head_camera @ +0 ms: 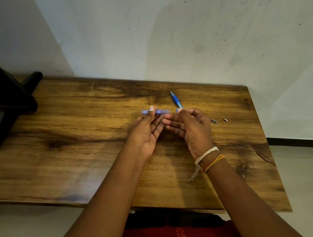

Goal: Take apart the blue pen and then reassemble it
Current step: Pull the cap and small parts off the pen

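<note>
Left grip: the left hand (pixel 145 135) is being closed in a pinch on the translucent blue barrel (pixel 155 111), held level above the surface (pixel 71 137).
Right grip: the right hand (pixel 191 127) is being curled, its fingertips (pixel 180 110) pressed on a small blue piece (pixel 177 110); what that piece is cannot be told.
Beyond the right grip: the blue front section (pixel 176 99) is lying on the surface, tip pointing away.
Right of the right grip: a thin refill end (pixel 214 121) is showing, the rest hidden by the hand; a tiny part (pixel 225 120) is lying apart, too small to identify.
Containers: the barrel's contents are not being shown clearly.
</note>
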